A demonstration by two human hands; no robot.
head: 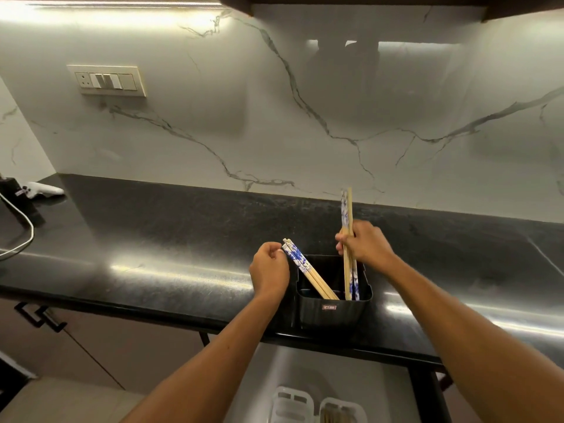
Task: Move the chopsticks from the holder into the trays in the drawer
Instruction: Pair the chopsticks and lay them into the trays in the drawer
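A black square holder stands near the front edge of the black counter. My left hand pinches the patterned top ends of a slanted bundle of wooden chopsticks whose tips stay inside the holder. My right hand grips an upright bundle of chopsticks at mid-length; their lower ends reach into the holder's right side. Below the counter the open drawer shows white trays, and the right tray has chopsticks in it.
A white wall switch panel sits on the marble backsplash. At the far left of the counter are a black box, a white controller and a white cable. Cabinet handles lie lower left.
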